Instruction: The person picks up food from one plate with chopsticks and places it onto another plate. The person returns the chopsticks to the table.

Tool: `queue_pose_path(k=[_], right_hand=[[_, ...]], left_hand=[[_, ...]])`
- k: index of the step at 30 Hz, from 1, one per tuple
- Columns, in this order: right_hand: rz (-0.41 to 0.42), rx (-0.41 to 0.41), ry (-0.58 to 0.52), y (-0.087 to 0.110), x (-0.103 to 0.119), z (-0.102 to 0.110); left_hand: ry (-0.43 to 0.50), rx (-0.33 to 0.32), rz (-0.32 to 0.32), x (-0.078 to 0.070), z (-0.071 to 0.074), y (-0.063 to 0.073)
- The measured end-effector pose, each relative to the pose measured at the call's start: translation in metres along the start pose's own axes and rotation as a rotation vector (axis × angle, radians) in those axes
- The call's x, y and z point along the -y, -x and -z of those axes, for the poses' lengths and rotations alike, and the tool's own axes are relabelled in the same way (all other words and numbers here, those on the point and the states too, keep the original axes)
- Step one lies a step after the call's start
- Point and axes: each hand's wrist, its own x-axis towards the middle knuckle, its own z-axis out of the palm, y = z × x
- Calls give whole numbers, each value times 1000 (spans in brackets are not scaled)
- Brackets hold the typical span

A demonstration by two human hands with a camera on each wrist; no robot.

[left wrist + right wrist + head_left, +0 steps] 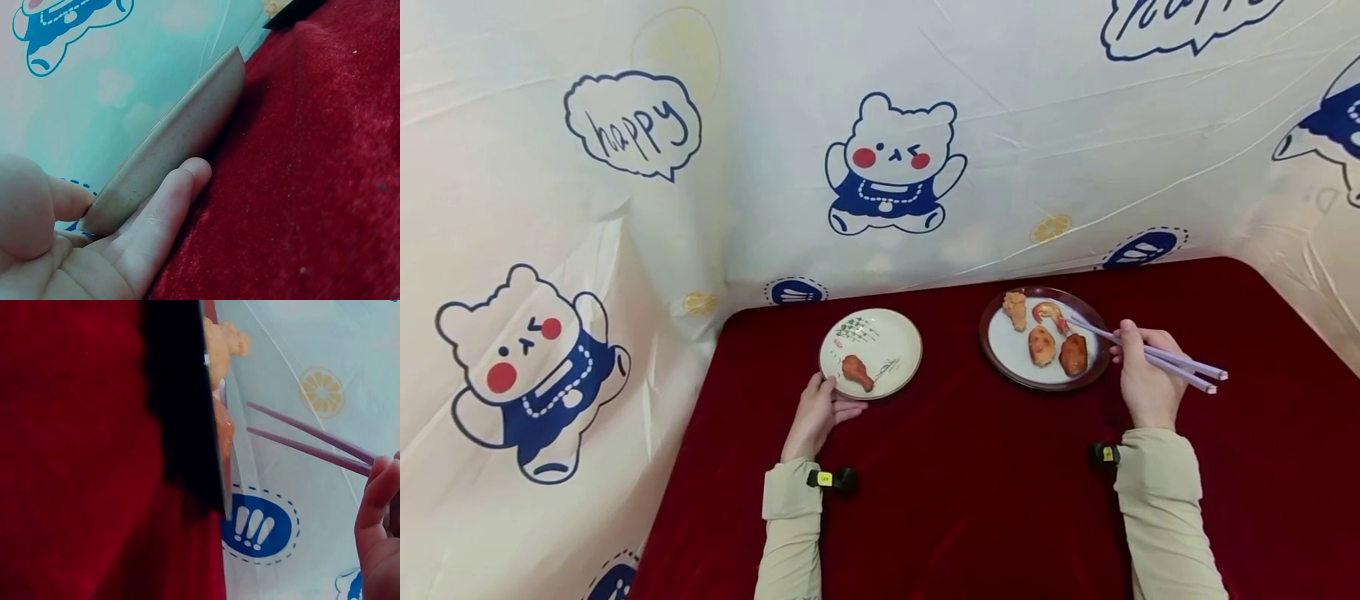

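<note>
A cream plate (898, 337) with a leaf print carries a small brown drumstick (856, 372). My left hand (817, 414) grips its near-left rim, the thumb at the edge and fingers underneath; the left wrist view shows the plate (181, 134) side-on. In my right hand (1152, 383) is a pair of light purple chopsticks (1176, 365), their tips over the dark-rimmed plate (1000, 360) near a shrimp (1048, 312). The right wrist view shows the chopsticks (312, 450) with tips apart and nothing between them. A pale fried piece (1015, 310) and two browned pieces, one lighter (1041, 346), one darker (1073, 355), lie there too.
Dark red velvety cloth (962, 483) covers the table. Behind and to the left hangs a white curtain (775, 167) printed with bears. Each wrist wears a small black camera, one on the left (844, 481) and one on the right (1103, 454).
</note>
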Motion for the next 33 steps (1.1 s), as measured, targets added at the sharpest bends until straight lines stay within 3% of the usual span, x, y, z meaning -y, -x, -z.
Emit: queue_pose_path(k=[5,12,23,33], right_hand=[[6,24,97,6,5,-6],[14,3,110,7,1,-11],[19,-53,156,4,-25,-17],[32,-49,262,6,-27,-17]], left_hand=[[-5,-5,5,-1,1,0],[-1,3,4,-1,1,0],[8,1,1,2,2,-2],[3,4,-4,3,1,-2]])
